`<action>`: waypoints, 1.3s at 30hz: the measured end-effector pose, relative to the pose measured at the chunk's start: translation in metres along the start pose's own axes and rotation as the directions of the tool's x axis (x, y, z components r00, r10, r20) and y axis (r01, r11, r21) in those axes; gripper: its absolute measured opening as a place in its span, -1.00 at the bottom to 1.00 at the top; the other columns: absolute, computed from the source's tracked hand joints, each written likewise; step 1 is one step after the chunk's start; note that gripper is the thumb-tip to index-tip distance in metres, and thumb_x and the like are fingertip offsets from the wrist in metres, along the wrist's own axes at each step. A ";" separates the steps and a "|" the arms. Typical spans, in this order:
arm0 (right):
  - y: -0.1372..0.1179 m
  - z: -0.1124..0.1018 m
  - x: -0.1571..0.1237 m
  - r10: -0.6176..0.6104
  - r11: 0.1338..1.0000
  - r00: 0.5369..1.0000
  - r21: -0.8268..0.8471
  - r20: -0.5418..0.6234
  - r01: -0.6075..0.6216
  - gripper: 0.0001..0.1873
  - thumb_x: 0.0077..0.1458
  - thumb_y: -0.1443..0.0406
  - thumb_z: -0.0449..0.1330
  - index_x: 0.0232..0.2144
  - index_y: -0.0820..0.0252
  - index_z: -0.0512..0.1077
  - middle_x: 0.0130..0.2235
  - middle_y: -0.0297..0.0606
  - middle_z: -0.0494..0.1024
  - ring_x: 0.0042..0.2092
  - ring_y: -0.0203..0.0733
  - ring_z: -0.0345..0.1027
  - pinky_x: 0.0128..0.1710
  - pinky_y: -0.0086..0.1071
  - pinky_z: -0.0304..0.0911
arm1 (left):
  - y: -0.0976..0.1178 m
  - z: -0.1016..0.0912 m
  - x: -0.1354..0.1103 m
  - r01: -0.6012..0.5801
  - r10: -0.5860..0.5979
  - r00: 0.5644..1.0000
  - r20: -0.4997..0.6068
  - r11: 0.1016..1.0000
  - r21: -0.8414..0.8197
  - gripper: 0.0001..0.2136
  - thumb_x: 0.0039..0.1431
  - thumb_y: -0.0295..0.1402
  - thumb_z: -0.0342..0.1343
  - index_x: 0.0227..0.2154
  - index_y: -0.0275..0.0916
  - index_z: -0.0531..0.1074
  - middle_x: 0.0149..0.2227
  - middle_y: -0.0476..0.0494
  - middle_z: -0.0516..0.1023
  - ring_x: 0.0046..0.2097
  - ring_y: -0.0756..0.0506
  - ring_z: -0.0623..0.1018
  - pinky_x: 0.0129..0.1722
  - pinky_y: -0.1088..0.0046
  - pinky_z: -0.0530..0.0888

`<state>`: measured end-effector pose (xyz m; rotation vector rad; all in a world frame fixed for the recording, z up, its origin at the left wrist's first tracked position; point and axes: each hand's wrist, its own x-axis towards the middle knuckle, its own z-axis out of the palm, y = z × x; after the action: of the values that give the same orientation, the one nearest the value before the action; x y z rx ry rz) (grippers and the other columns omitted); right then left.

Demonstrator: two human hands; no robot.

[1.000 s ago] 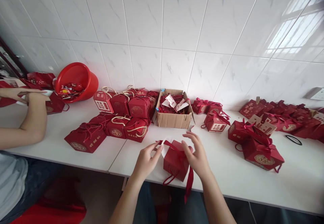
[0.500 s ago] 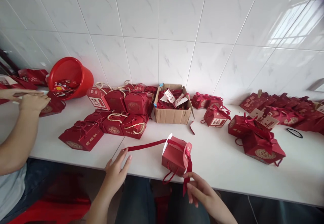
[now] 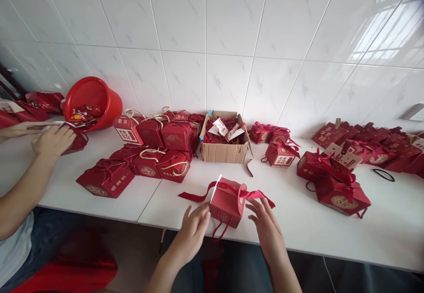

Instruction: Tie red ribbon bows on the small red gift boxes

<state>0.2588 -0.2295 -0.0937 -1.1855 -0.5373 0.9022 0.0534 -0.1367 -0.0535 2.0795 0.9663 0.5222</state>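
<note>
A small red gift box (image 3: 227, 202) stands at the table's front edge, its two side flaps raised. A dark red ribbon (image 3: 195, 197) runs through the flaps, one end lying to the left and the other out to the right. Two twisted red cord loops hang from its near side. My left hand (image 3: 194, 231), fingers stretched out, is at the left side of the box; its fingertips seem to touch the lower corner. To the right, my right hand (image 3: 267, 226) has its fingers apart, close beside the box and just below the ribbon's right end.
Finished red boxes (image 3: 174, 165) are stacked at left centre. Behind stands a cardboard carton (image 3: 225, 154) of ribbons and tags. More bowed boxes (image 3: 342, 195) are at right, near a black loop (image 3: 383, 175). A co-worker's hands (image 3: 54, 140) work beside a tipped red bucket (image 3: 114, 103).
My left hand has let go of the ribbon's left end and moved right to the box. My right hand has released the other end, which now lies out to the right.
</note>
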 end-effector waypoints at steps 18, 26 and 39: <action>-0.083 0.032 0.040 -0.326 0.932 0.943 0.145 -0.071 0.333 -0.80 0.00 0.19 0.28 -0.38 0.14 0.36 -0.36 -0.34 0.43 -0.32 -0.30 0.32 -0.22 -0.36 0.27 | 0.053 -0.056 0.066 -0.221 -0.143 0.914 -0.381 0.610 -0.761 -0.66 0.09 -0.14 0.12 -0.18 -0.28 0.51 -0.21 -0.24 0.61 -0.14 -0.19 0.58 -0.13 0.25 0.48; -0.121 0.059 0.044 -0.329 0.940 0.875 0.030 0.354 0.341 -0.82 0.07 0.19 0.22 -0.39 0.16 0.34 -0.40 -0.31 0.48 -0.34 -0.25 0.38 -0.25 -0.33 0.29 | 0.107 -0.063 0.068 -0.387 0.337 0.910 -0.241 0.899 -0.206 -0.71 0.22 -0.20 0.02 -0.15 -0.20 0.54 -0.22 -0.17 0.55 -0.16 -0.12 0.51 -0.07 0.35 0.43; -0.140 0.074 0.043 -0.033 0.996 0.755 -0.039 0.655 0.077 -0.64 0.12 0.07 0.14 -0.45 0.27 0.44 -0.52 -0.31 0.46 -0.55 -0.37 0.26 -0.53 -0.49 0.16 | 0.125 -0.067 0.092 -0.484 0.558 0.830 0.002 0.717 0.502 -0.81 0.19 -0.21 0.03 -0.28 -0.17 0.47 -0.33 -0.06 0.55 -0.24 -0.11 0.50 -0.16 0.32 0.35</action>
<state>0.2695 -0.1674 0.0574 -0.8747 -1.1731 1.2616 0.1266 -0.0856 0.0901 2.8388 0.6031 0.7986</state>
